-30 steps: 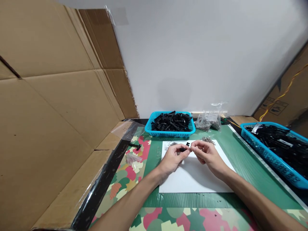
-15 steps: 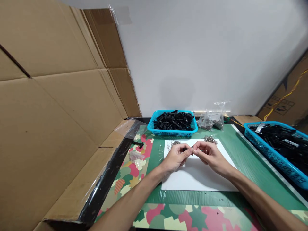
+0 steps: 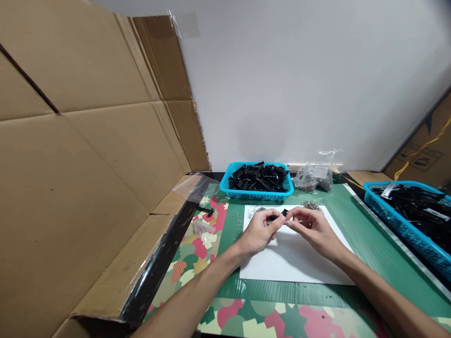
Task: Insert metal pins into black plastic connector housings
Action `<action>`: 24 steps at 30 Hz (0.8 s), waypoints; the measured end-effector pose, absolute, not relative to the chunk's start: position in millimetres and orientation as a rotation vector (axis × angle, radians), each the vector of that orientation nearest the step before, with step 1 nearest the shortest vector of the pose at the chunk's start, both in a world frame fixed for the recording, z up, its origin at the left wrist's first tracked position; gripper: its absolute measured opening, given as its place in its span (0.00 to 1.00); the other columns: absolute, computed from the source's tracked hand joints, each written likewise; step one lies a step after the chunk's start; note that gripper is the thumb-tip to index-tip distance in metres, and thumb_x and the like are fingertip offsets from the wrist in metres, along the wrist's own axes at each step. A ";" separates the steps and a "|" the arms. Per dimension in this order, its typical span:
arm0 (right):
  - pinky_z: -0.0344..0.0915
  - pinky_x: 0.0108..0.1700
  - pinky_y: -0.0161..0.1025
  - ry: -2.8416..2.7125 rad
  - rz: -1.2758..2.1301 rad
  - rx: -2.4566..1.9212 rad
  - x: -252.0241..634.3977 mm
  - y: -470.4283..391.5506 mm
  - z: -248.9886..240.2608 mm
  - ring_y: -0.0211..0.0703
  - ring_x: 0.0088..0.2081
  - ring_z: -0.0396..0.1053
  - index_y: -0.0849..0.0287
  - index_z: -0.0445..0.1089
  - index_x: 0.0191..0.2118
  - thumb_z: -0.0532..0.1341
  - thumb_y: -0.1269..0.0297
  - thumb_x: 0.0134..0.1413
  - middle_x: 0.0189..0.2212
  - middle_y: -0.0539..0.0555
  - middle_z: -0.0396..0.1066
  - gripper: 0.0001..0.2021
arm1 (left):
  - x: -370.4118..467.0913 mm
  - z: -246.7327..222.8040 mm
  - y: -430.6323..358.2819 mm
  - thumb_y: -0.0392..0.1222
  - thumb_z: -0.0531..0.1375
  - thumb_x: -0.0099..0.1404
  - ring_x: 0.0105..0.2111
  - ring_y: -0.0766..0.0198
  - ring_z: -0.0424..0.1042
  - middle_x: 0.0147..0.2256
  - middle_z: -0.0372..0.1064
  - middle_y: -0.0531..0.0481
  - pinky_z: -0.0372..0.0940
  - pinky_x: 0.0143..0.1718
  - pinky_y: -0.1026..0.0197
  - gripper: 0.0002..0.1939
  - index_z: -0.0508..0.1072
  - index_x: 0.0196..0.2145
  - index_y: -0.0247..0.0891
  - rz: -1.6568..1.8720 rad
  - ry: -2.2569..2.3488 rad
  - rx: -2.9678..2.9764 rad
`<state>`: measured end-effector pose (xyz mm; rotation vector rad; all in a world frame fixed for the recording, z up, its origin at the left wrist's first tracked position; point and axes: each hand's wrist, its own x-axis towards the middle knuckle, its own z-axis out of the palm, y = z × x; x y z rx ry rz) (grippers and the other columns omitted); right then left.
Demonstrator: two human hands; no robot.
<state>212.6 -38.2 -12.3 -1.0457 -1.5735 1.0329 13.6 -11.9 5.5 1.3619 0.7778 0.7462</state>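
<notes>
Above the white sheet [image 3: 299,263], my left hand [image 3: 261,231] is closed around a small black plastic piece [image 3: 284,213], whose end shows past the fingertips. My right hand [image 3: 313,228] is pinched at that same end, its fingertips meeting those of my left. Whatever lies between the right fingertips is too small to make out. Behind the hands, on the sheet's far part, lie two piles of tiny metal parts: a left pile [image 3: 260,209] and a right pile [image 3: 311,205].
A blue basket [image 3: 257,195] of black plastic pieces stands at the back. Another blue basket [image 3: 405,224] of black parts is at the right. Clear bags [image 3: 313,180] of metal parts sit by the wall. Tall cardboard [image 3: 105,155] borders the left. A black piece [image 3: 210,212] lies nearby.
The whole view has shifted slightly, so everything sits a little further right. More of the black piece shows between the hands; both hands stay together over the sheet.
</notes>
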 end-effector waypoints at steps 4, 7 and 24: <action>0.49 0.28 0.36 -1.584 1.069 -1.024 212.2 -38.6 -12.3 0.36 0.26 0.54 0.59 0.79 0.37 0.67 0.50 0.65 0.25 0.48 0.64 0.15 | 12.7 9.5 -11.3 0.64 0.68 0.64 0.18 0.73 0.44 0.19 0.50 0.63 0.40 0.18 0.68 0.25 0.68 0.35 0.38 0.758 0.734 1.288; 0.49 0.26 0.36 -1.561 1.062 -1.023 210.5 -40.0 -10.5 0.34 0.25 0.53 0.59 0.79 0.37 0.68 0.50 0.64 0.26 0.50 0.67 0.15 | 12.6 10.3 -10.7 0.63 0.69 0.63 0.19 0.73 0.44 0.21 0.49 0.63 0.39 0.19 0.68 0.25 0.68 0.35 0.38 0.762 0.716 1.261; 0.50 0.22 0.34 -1.447 1.013 -1.065 206.1 -38.2 -14.2 0.33 0.22 0.54 0.59 0.79 0.37 0.69 0.50 0.61 0.25 0.50 0.68 0.16 | 14.2 8.3 -12.4 0.58 0.69 0.65 0.18 0.78 0.43 0.26 0.51 0.62 0.36 0.19 0.68 0.22 0.67 0.37 0.37 0.706 0.679 1.083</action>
